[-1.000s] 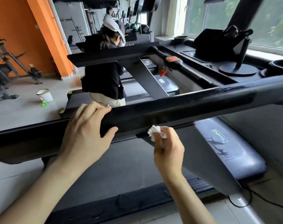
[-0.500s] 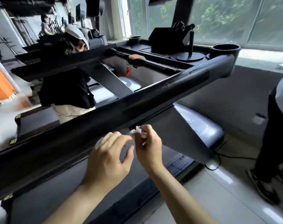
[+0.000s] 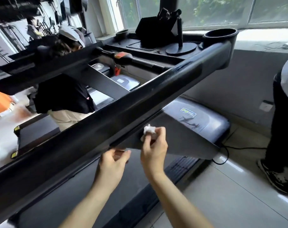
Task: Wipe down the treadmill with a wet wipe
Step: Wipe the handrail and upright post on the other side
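Person in black top (image 3: 64,96) bends behind the far rail (image 3: 46,71), left side. Near rail (image 3: 140,106) of the treadmill (image 3: 204,119) runs diagonally across, blocking the belt below. Left hand (image 3: 113,167) under the rail, fingers loosely curled, holding nothing. Right hand (image 3: 154,148) pinches a crumpled white wipe (image 3: 149,130) against the rail's lower edge. Cup holder (image 3: 219,37) at the rail's far end. Another person's leg and shoe (image 3: 278,176) at right edge.

Behind the rail there's a person in a black top and white cap (image 3: 64,96) on the next machine. Another person in dark trousers and chunky sneakers (image 3: 279,139) stands on the glossy grey tiled floor (image 3: 230,203); big windows with green trees outside (image 3: 205,12).
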A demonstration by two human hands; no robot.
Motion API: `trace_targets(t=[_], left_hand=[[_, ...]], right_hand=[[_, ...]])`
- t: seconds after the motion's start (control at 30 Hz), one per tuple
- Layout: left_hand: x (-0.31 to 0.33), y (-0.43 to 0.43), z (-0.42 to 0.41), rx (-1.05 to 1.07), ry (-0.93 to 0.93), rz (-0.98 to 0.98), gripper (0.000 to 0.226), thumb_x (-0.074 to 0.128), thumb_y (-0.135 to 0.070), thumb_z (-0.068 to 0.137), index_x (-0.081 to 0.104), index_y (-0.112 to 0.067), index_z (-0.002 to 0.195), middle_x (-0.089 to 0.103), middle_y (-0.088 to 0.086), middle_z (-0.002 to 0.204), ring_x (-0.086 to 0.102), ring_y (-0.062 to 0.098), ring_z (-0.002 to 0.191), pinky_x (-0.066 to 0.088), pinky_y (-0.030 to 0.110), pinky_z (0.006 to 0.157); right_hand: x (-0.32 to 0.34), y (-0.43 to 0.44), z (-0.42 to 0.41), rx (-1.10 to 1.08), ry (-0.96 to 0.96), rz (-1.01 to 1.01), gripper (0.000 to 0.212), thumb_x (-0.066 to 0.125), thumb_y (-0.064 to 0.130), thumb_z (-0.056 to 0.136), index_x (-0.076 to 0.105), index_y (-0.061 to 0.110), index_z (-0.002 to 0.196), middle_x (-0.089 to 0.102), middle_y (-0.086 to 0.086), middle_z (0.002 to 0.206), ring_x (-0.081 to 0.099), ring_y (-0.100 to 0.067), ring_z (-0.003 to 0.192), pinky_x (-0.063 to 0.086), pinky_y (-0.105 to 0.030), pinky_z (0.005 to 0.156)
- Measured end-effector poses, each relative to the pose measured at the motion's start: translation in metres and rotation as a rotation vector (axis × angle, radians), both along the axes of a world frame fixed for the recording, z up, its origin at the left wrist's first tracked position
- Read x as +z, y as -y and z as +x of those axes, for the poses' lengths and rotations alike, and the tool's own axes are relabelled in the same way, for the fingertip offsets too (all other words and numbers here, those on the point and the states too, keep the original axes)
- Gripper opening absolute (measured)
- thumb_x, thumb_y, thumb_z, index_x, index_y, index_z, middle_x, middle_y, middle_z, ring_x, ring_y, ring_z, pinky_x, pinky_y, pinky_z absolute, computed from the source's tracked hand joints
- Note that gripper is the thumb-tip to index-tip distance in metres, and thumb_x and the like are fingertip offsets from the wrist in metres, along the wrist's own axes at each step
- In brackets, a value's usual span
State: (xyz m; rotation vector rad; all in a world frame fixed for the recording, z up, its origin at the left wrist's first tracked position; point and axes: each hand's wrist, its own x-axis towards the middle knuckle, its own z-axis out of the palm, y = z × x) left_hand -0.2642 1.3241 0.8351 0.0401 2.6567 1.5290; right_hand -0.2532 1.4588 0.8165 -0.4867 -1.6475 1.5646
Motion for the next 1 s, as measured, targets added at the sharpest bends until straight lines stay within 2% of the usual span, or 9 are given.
trace_targets(t=[0.07, 0.17, 0.23, 0.43, 0.5, 0.63, 0.73, 0.87, 1.0], left_hand=[[-0.004, -0.001, 0.002, -0.017, 0.009, 0.014, 0.022, 0.067, -0.043, 0.092, 0.077, -0.023, 0.093, 0.078, -0.006, 0.086, 0.074, 0.016, 0.085, 0.058, 0.048, 0.086], [-0.008, -0.007, 0.003, 0.05, -0.055, 0.034, 0.022, 0.066, -0.034, 0.099, 0.076, -0.017, 0.089, 0.078, -0.005, 0.082, 0.074, 0.016, 0.082, 0.057, 0.04, 0.082], [-0.006, -0.012, 0.009, 0.082, -0.104, 0.022, 0.025, 0.064, -0.033, 0.099, 0.074, -0.015, 0.085, 0.076, -0.007, 0.078, 0.072, 0.009, 0.075, 0.055, 0.029, 0.074], [-0.002, -0.018, 0.015, 0.11, -0.146, -0.066, 0.04, 0.055, -0.053, 0.09, 0.072, -0.018, 0.08, 0.075, -0.007, 0.078, 0.069, 0.004, 0.072, 0.053, 0.036, 0.075], [0.0, -0.019, 0.014, 0.119, -0.134, -0.087, 0.043, 0.054, -0.056, 0.086, 0.073, -0.018, 0.08, 0.076, -0.007, 0.079, 0.069, 0.004, 0.073, 0.054, 0.036, 0.075], [0.004, -0.019, 0.014, 0.126, -0.111, -0.129, 0.043, 0.054, -0.058, 0.085, 0.074, -0.021, 0.081, 0.076, -0.011, 0.08, 0.069, 0.003, 0.077, 0.053, 0.036, 0.08], [0.006, -0.021, 0.014, 0.115, -0.1, -0.162, 0.044, 0.053, -0.06, 0.085, 0.073, -0.021, 0.081, 0.075, -0.009, 0.079, 0.069, 0.006, 0.075, 0.054, 0.037, 0.078], [0.006, -0.015, 0.016, 0.104, -0.069, -0.153, 0.039, 0.058, -0.057, 0.091, 0.073, -0.022, 0.082, 0.074, -0.008, 0.078, 0.071, 0.012, 0.079, 0.059, 0.039, 0.078], [0.016, -0.006, 0.024, 0.058, -0.095, -0.168, 0.01, 0.068, -0.04, 0.096, 0.073, -0.031, 0.098, 0.074, -0.016, 0.087, 0.068, 0.001, 0.087, 0.049, 0.014, 0.075]], right_hand=[[-0.001, 0.021, 0.019, 0.188, -0.084, 0.1, 0.034, 0.055, -0.001, 0.097, 0.046, 0.03, 0.088, 0.056, 0.015, 0.072, 0.052, -0.003, 0.061, 0.037, -0.014, 0.061], [0.0, -0.026, -0.002, 0.104, -0.11, 0.084, 0.032, 0.055, -0.002, 0.096, 0.05, 0.03, 0.09, 0.062, 0.011, 0.075, 0.059, -0.009, 0.067, 0.045, -0.022, 0.065], [-0.012, -0.073, -0.028, -0.049, -0.036, -0.041, 0.023, 0.054, -0.001, 0.096, 0.05, 0.02, 0.088, 0.061, 0.01, 0.071, 0.056, -0.007, 0.066, 0.044, -0.026, 0.067], [-0.07, -0.121, -0.041, -0.17, 0.283, -0.332, 0.007, 0.051, 0.003, 0.097, 0.049, 0.007, 0.092, 0.057, 0.006, 0.071, 0.055, -0.024, 0.071, 0.036, -0.032, 0.07], [-0.045, -0.093, -0.033, -0.093, 0.169, -0.269, 0.011, 0.052, 0.003, 0.097, 0.049, 0.012, 0.091, 0.06, 0.006, 0.07, 0.056, -0.011, 0.066, 0.039, -0.034, 0.068], [0.007, -0.049, -0.015, 0.164, -0.152, 0.038, 0.017, 0.054, 0.005, 0.101, 0.051, 0.017, 0.088, 0.062, 0.007, 0.073, 0.058, -0.015, 0.064, 0.045, -0.026, 0.06], [-0.015, -0.072, -0.02, 0.073, -0.083, 0.089, 0.027, 0.053, 0.002, 0.098, 0.045, 0.026, 0.088, 0.056, 0.017, 0.069, 0.051, -0.004, 0.059, 0.037, -0.018, 0.06], [-0.027, -0.085, -0.021, -0.008, 0.047, -0.09, 0.019, 0.054, 0.004, 0.099, 0.047, 0.017, 0.088, 0.062, 0.02, 0.07, 0.055, -0.005, 0.062, 0.038, -0.033, 0.064], [0.039, -0.061, -0.015, 0.069, -0.241, 0.069, 0.007, 0.059, 0.01, 0.102, 0.057, 0.016, 0.106, 0.065, 0.001, 0.084, 0.06, -0.015, 0.07, 0.048, -0.029, 0.066]])
